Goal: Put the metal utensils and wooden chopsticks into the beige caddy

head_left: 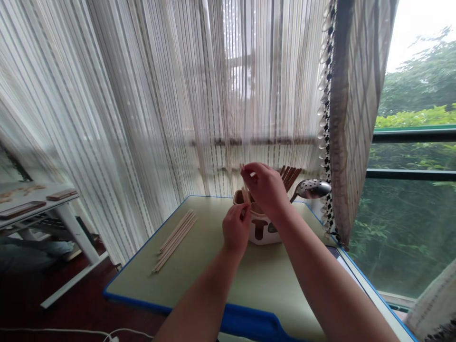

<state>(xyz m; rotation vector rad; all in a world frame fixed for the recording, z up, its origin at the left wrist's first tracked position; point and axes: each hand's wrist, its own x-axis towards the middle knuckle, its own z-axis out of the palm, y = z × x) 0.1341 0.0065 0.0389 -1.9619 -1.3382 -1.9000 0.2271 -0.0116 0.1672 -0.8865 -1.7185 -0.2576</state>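
Observation:
Light wooden chopsticks [246, 195] stand over the left part of a white utensil holder [265, 233] with brown patches. My right hand [268, 187] is closed in a pinch on their upper ends. Lower down, the thumb and fingers of my left hand [236, 227] are closed on them at the holder's near rim; where their lower ends rest is hidden. Dark brown chopsticks [291, 176] lean in the holder behind my right hand. A perforated metal skimmer [313, 188] sticks out to the right. More light chopsticks [176, 241] lie in a bundle on the table, left of my hands.
The pale table [203, 266] has a blue edge. A dark flat object [337, 254] lies at its right side, by the window. Striped curtains [171, 95] hang close behind. Another table [53, 192] stands at left, and a white cable [71, 330] crosses the floor.

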